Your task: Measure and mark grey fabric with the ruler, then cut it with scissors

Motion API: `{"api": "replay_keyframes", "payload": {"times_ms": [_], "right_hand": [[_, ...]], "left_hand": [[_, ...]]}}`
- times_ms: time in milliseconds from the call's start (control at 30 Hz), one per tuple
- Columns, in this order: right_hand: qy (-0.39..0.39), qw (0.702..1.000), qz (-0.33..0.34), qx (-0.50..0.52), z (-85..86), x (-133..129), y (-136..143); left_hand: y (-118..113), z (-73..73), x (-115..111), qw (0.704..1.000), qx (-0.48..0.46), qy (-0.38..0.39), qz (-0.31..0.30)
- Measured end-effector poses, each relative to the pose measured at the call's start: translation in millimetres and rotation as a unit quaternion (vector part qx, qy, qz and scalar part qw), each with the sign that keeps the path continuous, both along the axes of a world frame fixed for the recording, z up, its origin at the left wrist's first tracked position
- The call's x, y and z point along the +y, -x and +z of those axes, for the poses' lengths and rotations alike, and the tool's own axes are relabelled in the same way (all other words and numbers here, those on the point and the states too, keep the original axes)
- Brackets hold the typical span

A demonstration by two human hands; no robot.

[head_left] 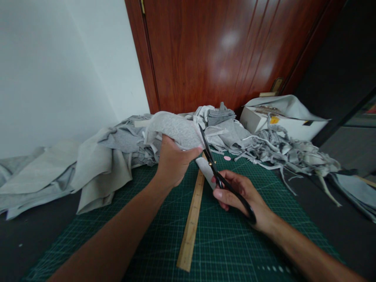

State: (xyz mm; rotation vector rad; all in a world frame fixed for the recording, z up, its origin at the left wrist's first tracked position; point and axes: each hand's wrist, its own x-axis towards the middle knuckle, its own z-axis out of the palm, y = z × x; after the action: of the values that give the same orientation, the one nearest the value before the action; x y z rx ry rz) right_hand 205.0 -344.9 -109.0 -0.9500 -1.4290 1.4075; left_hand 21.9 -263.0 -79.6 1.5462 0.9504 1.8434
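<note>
My left hand [174,160] grips a piece of light grey fabric [176,129] and holds it up above the mat. The thumb presses along its lower right edge, and the other fingers are mostly hidden behind the cloth. In my right hand [239,192] are black scissors [215,168], with the fingers around the handles. The blades point up and to the left, at the right edge of the fabric beside my left thumb. Beneath the scissors a narrow pale strip [206,172] is partly covered, over the far end of a wooden ruler [190,225].
A green cutting mat [155,235] covers the work surface. Grey fabric pieces [96,156] are heaped on the left and at the back. Thin fabric scraps [293,152] lie on the right, before a white box [273,119]. A brown door [205,58] stands behind.
</note>
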Motion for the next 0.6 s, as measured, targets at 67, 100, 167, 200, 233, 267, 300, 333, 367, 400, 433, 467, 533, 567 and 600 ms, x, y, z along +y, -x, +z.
{"api": "replay_keyframes", "payload": {"times_ms": [67, 100, 167, 200, 233, 267, 300, 333, 367, 400, 433, 467, 533, 567, 600], "right_hand": [[0.002, 1.000, 0.000, 0.001, -1.0, 0.4, -0.2], [0.003, 1.000, 0.001, 0.003, -1.7, 0.7, -0.2], [0.006, 1.000, 0.003, 0.007, -3.1, 1.4, 0.1], [0.008, 1.000, 0.004, 0.009, -3.7, 1.7, 0.3], [0.010, 1.000, 0.005, 0.010, -4.1, 1.9, 0.5], [0.013, 1.000, 0.005, 0.010, -4.3, 2.1, 0.8], [0.015, 1.000, 0.005, 0.010, -4.2, 2.1, 1.0], [0.015, 1.000, 0.004, 0.009, -4.0, 2.1, 1.1], [0.015, 1.000, 0.004, 0.008, -3.7, 2.0, 1.2], [0.013, 1.000, 0.003, 0.007, -3.4, 2.0, 1.3], [0.010, 1.000, 0.001, 0.006, -3.2, 1.9, 1.3], [0.009, 1.000, 0.001, 0.006, -3.1, 1.8, 1.2], [0.007, 1.000, -0.001, 0.008, -3.3, 1.8, 1.1], [0.007, 1.000, -0.001, 0.010, -3.6, 1.8, 1.0], [0.007, 1.000, -0.001, 0.012, -3.9, 1.8, 1.0]], "left_hand": [[0.4, -0.3, 0.6, 1.000, -0.005, 0.005, -0.008], [0.5, -0.5, 0.8, 1.000, -0.008, 0.007, -0.012], [0.8, -0.5, 1.2, 1.000, -0.014, 0.008, -0.011], [0.8, -0.4, 1.3, 1.000, -0.018, 0.008, -0.009], [0.8, -0.3, 1.3, 1.000, -0.021, 0.008, -0.005], [0.7, -0.1, 1.2, 1.000, -0.022, 0.009, -0.003], [0.5, 0.1, 1.1, 1.000, -0.024, 0.011, -0.003], [0.2, 0.3, 0.8, 1.000, -0.025, 0.012, -0.006], [-0.2, 0.5, 0.4, 0.999, -0.028, 0.013, -0.011], [-0.7, 0.7, -0.1, 0.999, -0.030, 0.014, -0.017], [-1.3, 0.7, -0.6, 0.999, -0.033, 0.014, -0.022], [-1.8, 0.7, -1.2, 0.999, -0.034, 0.014, -0.027], [-2.5, 0.2, -2.0, 0.999, -0.032, 0.014, -0.033], [-2.7, -0.3, -2.3, 0.999, -0.028, 0.015, -0.033], [-2.7, -0.8, -2.5, 0.999, -0.024, 0.015, -0.032]]}}
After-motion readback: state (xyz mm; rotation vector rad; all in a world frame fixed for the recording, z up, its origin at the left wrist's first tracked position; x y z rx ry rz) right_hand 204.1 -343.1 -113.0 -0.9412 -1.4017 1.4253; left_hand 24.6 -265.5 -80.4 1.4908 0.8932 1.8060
